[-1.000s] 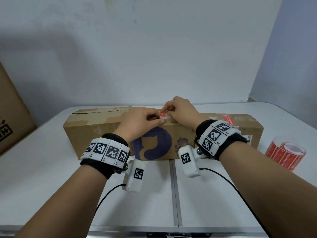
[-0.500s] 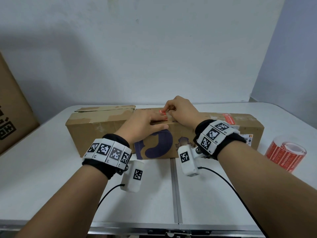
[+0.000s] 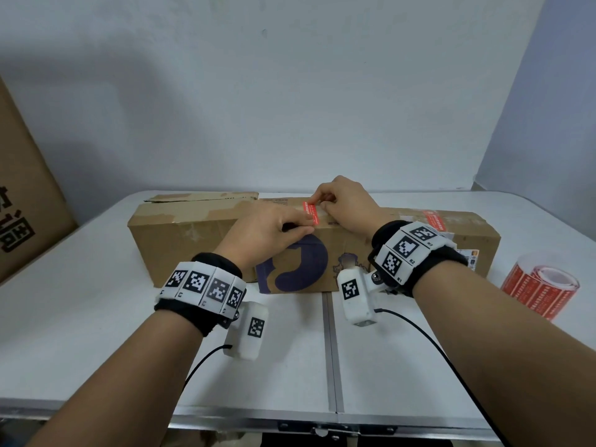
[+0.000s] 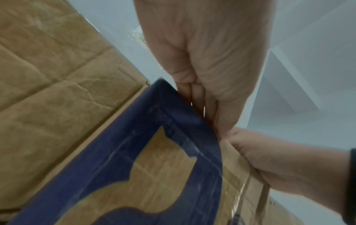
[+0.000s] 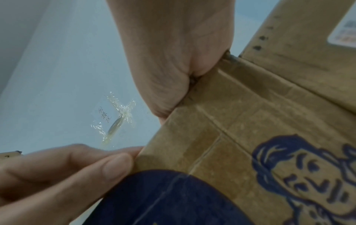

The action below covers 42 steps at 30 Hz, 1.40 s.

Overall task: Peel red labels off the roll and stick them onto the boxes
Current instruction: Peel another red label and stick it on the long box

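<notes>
A long cardboard box [image 3: 193, 240] with a dark blue print lies across the white table [image 3: 80, 311]. A red label [image 3: 311, 212] lies on its top near the middle. My right hand [image 3: 319, 203] pinches the label's far end with curled fingers. My left hand [image 3: 303, 228] presses a fingertip on the label's near end at the box's top front edge, its thumb [image 5: 115, 166] against the front face. A second red label [image 3: 435, 220] is stuck on the box top further right. The roll of red labels [image 3: 541, 285] lies on the table at the right.
A large brown carton [image 3: 22, 201] leans at the far left. A white shipping sticker [image 3: 472, 256] is on the box's right end. A metal seam [image 3: 329, 343] runs down the table's middle. The wall stands just behind the box.
The red label, held up between both hands a second ago, now lies flat along the box top. My left hand has slid to its near end and my right hand to its far end.
</notes>
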Motion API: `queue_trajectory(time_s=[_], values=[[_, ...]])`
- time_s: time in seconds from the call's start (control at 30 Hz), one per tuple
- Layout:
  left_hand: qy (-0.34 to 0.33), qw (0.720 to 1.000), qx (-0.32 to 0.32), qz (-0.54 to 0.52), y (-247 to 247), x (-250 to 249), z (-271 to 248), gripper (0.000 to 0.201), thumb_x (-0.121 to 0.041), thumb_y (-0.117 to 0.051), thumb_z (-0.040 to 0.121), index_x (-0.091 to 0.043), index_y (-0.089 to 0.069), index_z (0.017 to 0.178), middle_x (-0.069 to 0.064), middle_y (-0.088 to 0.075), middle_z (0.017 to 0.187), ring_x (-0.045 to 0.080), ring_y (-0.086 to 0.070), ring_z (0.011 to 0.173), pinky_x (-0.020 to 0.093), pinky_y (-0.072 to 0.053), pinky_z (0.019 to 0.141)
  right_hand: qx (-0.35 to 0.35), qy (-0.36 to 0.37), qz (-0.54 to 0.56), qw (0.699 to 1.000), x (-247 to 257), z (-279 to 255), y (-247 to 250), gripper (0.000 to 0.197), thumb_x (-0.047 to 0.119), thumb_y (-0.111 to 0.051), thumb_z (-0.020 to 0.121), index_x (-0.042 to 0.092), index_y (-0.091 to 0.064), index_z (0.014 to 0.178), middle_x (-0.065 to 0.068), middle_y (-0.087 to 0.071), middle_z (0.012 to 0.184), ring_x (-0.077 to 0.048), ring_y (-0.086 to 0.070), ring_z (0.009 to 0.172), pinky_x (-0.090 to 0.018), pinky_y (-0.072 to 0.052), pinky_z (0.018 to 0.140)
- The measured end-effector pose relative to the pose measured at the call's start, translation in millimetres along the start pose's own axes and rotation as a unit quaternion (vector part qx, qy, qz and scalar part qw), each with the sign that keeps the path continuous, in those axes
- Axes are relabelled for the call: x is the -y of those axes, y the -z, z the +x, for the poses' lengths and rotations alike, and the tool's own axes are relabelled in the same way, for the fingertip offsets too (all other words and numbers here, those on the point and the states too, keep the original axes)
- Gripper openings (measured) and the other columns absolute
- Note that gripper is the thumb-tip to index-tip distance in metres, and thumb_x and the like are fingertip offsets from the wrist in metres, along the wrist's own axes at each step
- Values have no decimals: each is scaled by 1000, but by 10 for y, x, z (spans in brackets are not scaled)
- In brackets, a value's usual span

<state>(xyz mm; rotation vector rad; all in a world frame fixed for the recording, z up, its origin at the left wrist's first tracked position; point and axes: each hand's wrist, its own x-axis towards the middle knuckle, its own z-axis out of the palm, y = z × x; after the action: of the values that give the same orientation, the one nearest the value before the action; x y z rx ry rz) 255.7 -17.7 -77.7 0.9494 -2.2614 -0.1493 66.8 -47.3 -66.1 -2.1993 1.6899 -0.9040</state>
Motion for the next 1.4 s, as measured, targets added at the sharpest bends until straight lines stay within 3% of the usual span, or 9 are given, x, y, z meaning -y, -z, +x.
queue_trajectory(time_s=[0.07, 0.13, 0.23, 0.3, 0.47, 0.6, 0.87, 1.1, 1.4], values=[[79, 995, -18, -58, 67, 4, 25, 22, -35, -66, 88, -18, -75, 76, -4, -76, 79, 2, -69, 76, 19, -54, 75, -8, -3, -8, 1000, 3, -9, 3, 30, 3, -47, 90, 15, -71, 102, -2, -49, 100, -13, -58, 76, -17, -48, 66], [114, 992, -40, -38, 114, 0, 106, 29, -36, -56, 94, -16, -76, 85, -5, -74, 76, -1, -63, 71, 16, -48, 71, -20, -9, -4, 1000, -6, -14, 6, 30, 3, -46, 89, 14, -69, 105, -5, -56, 104, -15, -58, 86, -26, -52, 78], [118, 989, 66, 57, 111, -121, 267, 35, -36, -38, 101, -28, -62, 125, 0, -67, 123, 18, -60, 113, 30, -44, 94, -28, -24, 24, 999, -23, -17, 7, 29, 3, -45, 87, 11, -64, 108, -8, -61, 108, -17, -60, 96, -34, -54, 87], [131, 972, 160, 109, 79, -197, 342, 40, -35, -30, 103, -32, -47, 139, 2, -54, 140, 25, -48, 128, 30, -36, 96, -27, -27, 24, 999, -30, -15, 5, 29, 3, -44, 88, 11, -62, 109, -7, -61, 107, -18, -60, 97, -34, -53, 87], [147, 952, 229, 140, 91, -162, 344, 45, -35, -21, 105, -32, -28, 149, 0, -33, 156, 21, -30, 143, 35, -27, 110, -21, -24, 5, 999, -47, 3, 4, 30, 2, -41, 88, 11, -61, 109, -7, -59, 110, -12, -54, 92, -22, -46, 83], [122, 956, 218, 156, 26, -77, 301, 48, -38, -18, 104, -27, -29, 150, -11, -26, 158, 11, -19, 148, 36, -22, 115, -18, -22, 1, 1000, -36, 4, -12, 30, 1, -41, 88, 10, -60, 109, -8, -57, 111, -17, -56, 97, -30, -51, 87], [-15, 989, 115, 92, 47, -35, 71, 37, -28, -42, 101, -20, -56, 134, -6, -52, 143, 6, -43, 135, 8, -24, 101, -5, 1, -38, 999, -19, 35, -18, 34, -3, -39, 89, 9, -65, 108, -13, -52, 115, -24, -57, 101, -31, -54, 78], [15, 999, 43, 17, 41, -90, 21, 25, -18, -64, 90, -21, -72, 114, -5, -70, 118, 6, -63, 110, 0, -38, 81, -2, 2, -39, 999, -19, 47, -5, 36, -2, -36, 90, 9, -65, 109, -14, -52, 117, -24, -56, 105, -27, -49, 80], [81, 996, 30, -18, 51, -112, -38, 7, -18, -64, 86, -21, -70, 87, -4, -75, 100, 14, -69, 95, 41, -55, 85, -6, 5, -28, 1000, -39, 41, 11, 33, -1, -38, 92, 7, -67, 105, -15, -56, 115, -25, -59, 91, -30, -51, 81]])
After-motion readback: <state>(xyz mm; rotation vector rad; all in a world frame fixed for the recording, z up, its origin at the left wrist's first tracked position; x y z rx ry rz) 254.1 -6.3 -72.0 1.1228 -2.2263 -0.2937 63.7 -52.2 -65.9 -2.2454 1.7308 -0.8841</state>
